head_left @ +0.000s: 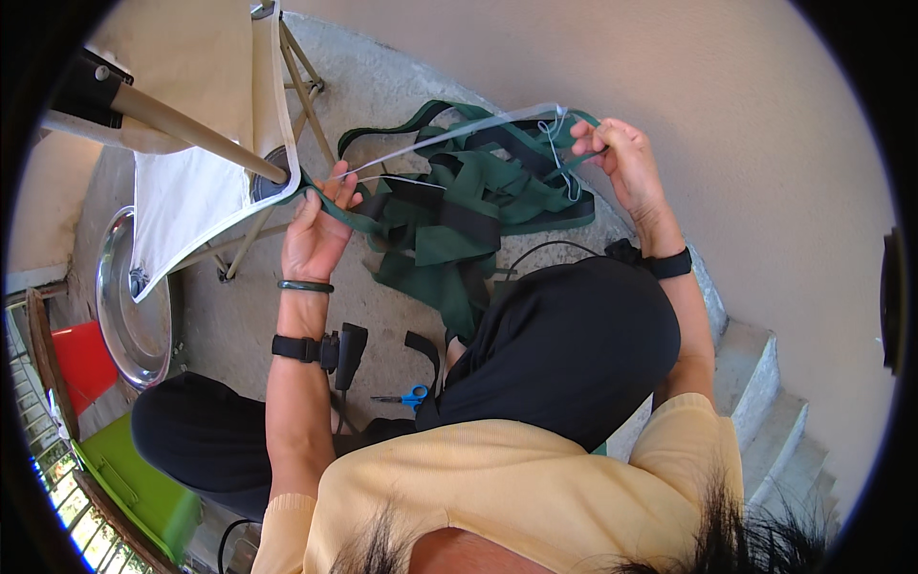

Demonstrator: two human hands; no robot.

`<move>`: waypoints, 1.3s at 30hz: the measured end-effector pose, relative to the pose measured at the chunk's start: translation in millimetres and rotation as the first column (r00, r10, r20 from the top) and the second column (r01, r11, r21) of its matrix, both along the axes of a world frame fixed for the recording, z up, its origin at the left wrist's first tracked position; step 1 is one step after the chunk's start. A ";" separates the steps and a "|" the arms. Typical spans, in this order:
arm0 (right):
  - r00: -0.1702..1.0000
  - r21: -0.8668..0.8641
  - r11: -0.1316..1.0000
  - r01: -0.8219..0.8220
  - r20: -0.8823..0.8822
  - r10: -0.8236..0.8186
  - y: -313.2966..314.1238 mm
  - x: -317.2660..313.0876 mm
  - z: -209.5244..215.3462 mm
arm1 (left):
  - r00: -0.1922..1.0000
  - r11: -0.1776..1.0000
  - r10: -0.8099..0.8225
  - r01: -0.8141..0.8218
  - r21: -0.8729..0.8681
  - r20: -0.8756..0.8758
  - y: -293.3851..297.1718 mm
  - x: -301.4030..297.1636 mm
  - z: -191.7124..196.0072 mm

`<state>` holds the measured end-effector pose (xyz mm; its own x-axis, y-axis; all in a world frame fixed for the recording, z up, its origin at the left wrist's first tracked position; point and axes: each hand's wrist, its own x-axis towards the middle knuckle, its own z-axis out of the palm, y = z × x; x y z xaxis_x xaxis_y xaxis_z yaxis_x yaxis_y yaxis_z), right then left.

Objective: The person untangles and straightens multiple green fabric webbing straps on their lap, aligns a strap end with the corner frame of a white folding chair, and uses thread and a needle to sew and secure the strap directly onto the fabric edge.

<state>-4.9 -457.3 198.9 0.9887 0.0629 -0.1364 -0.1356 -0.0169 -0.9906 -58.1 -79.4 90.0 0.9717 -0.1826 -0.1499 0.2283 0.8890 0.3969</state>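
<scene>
My left hand (320, 230) is closed around part of a dark green fabric strip (356, 220), beside the corner of a pale folding canvas chair (206, 182). Up at the right, my right hand (626, 158) pinches a narrow green length of strip (585, 161) between thumb and fingers. A thin whitish band (449, 137) stretches between the two hands. Near the right fingertips, a pale cord (553, 143) dangles in a loose loop. Below lies a tangled heap of green and black fabric strips (459, 206) on the concrete.
Blue-handled scissors (414, 396) lie on the floor by my legs. At the left stand a round metal tray (129, 306), a red object (84, 364) and a green panel (134, 478). Concrete steps (755, 368) run along the wall at the right.
</scene>
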 end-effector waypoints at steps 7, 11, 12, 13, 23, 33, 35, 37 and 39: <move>0.977 0.143 0.969 -0.201 0.109 0.186 22.9 4.3 18.2 | 0.998 0.999 -0.038 0.038 -0.011 -0.045 2.2 -2.7 8.6; 0.911 0.216 0.885 -0.412 0.073 0.406 61.9 8.1 28.4 | 0.999 0.996 -0.047 0.047 -0.071 0.002 7.5 -3.5 9.6; 0.917 0.219 0.893 -0.394 0.032 0.396 75.7 8.9 28.8 | 0.999 0.996 -0.048 0.046 -0.072 -0.018 6.1 -2.7 9.8; 0.912 0.228 0.886 -0.404 0.030 0.409 85.6 12.9 25.2 | 0.998 0.996 -0.046 0.043 -0.073 -0.038 5.7 -2.7 10.7; 0.642 0.540 0.599 -0.591 -0.135 0.755 178.4 28.3 -13.2 | 0.994 0.996 -0.045 0.037 -0.076 -0.102 -0.7 -3.5 18.0; 0.698 0.197 0.733 -0.651 -0.223 0.680 211.9 22.0 -23.9 | 0.987 0.994 0.012 0.006 0.113 -0.158 1.9 -7.1 20.0; 0.698 0.117 0.720 -0.684 -0.182 0.693 218.4 18.8 -21.7 | 0.994 0.995 -0.016 0.026 0.092 -0.107 7.0 -5.5 14.3; 0.699 0.067 0.707 -0.704 -0.108 0.707 219.7 17.6 -23.6 | 0.993 0.997 -0.027 0.035 0.070 -0.113 5.4 -4.1 13.2; 0.700 0.029 0.705 -0.709 -0.095 0.708 220.4 18.5 -22.0 | 0.992 0.998 -0.035 0.041 0.052 -0.119 5.2 -4.0 13.8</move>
<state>13.6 -237.0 176.9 0.6357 0.7377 -0.2274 -0.1696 -0.1539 -0.9734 -62.1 -74.2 103.9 0.9393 -0.2075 -0.2733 0.3093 0.8568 0.4125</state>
